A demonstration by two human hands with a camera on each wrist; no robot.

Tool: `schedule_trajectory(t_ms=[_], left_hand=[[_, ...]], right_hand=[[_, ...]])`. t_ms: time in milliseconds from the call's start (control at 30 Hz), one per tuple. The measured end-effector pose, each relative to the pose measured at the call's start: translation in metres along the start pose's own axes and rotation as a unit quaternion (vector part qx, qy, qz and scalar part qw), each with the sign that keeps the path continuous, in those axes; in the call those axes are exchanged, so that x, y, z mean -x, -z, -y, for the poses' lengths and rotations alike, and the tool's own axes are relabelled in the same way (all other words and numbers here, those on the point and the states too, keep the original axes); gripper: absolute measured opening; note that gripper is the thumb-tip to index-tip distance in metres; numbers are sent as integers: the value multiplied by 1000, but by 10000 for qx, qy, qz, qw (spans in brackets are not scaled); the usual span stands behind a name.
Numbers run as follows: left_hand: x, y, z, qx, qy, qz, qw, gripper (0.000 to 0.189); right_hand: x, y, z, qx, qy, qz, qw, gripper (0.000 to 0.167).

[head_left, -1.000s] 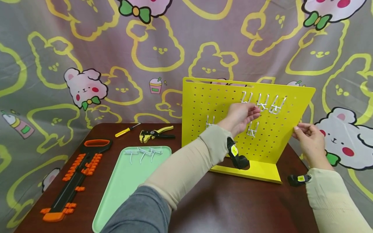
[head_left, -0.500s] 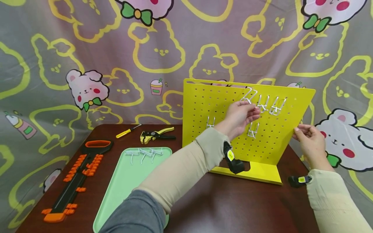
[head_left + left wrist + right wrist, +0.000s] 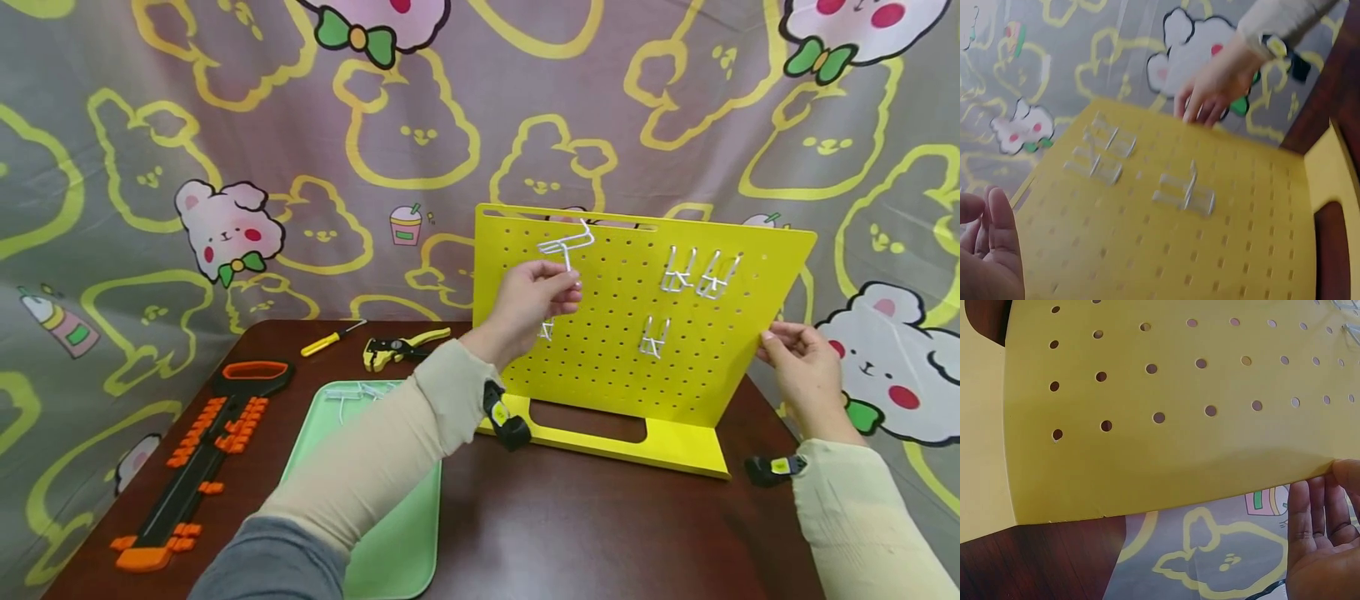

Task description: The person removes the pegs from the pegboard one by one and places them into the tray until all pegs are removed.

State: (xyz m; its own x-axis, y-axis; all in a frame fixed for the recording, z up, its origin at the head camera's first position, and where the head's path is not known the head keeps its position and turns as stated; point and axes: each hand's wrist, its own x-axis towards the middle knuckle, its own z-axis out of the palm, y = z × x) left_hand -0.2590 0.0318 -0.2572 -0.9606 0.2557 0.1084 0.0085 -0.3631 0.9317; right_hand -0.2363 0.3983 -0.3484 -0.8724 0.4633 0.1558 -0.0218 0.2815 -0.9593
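Note:
In the head view my left hand pinches a white wire pegboard hook by its stem, in front of the upper left of the yellow pegboard. My right hand grips the board's right edge; the right wrist view shows its thumb on the front face and the fingers at the edge. Two double-prong hooks sit side by side at the upper right of the board, with another hook lower down. One more hook is partly hidden behind my left hand.
A green tray with several white hooks lies left of the board, partly under my left forearm. Beyond it are yellow-black wire strippers, a yellow-handled tool and a black-orange rack. A patterned curtain hangs behind.
My left hand has drawn the hook out of the board's top row and moved left with it. The hook has tipped over sideways. My right hand stays at the board's edge.

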Motion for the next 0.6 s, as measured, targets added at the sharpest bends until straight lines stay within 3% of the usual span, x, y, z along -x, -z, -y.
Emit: schedule_trajectory(t_ms=[300, 467, 600], left_hand=[[13, 75, -11, -662, -141, -781, 9946, 16], [23, 111, -8, -951, 56, -1095, 9894, 26], [29, 133, -2, -1123, 209, -1197, 9862, 24]], right_hand=[[0, -1, 0, -19, 47, 12, 10000, 11], [0, -2, 0, -331, 24, 66, 9994, 10], [1, -2, 1, -527, -93, 49, 9986, 8]])
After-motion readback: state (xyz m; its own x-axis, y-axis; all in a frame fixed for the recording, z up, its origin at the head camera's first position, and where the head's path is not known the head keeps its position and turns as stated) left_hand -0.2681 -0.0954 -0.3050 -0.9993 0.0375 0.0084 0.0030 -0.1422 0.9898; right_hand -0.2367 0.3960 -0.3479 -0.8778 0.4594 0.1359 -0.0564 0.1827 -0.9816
